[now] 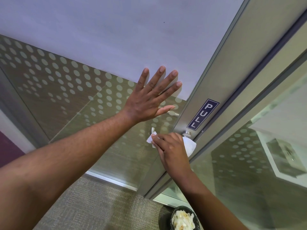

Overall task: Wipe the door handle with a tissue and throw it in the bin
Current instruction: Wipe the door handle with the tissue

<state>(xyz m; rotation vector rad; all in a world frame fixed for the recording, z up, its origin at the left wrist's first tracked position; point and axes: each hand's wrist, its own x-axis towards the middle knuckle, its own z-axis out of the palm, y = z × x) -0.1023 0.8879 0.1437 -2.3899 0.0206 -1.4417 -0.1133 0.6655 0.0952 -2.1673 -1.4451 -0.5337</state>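
Observation:
My left hand lies flat against the frosted glass door, fingers spread, holding nothing. Below it my right hand is closed around a white tissue, which is wrapped over the metal door handle. Most of the lever is hidden under the hand and tissue; its round base and a bit of its far end show. White tissue corners stick out on both sides of the hand. A dark bin stands on the floor below, with crumpled tissues in it.
A blue PULL sign is stuck on the aluminium door frame just above the handle. A glass panel with dot patterns stands to the right of the frame. Grey carpet covers the floor.

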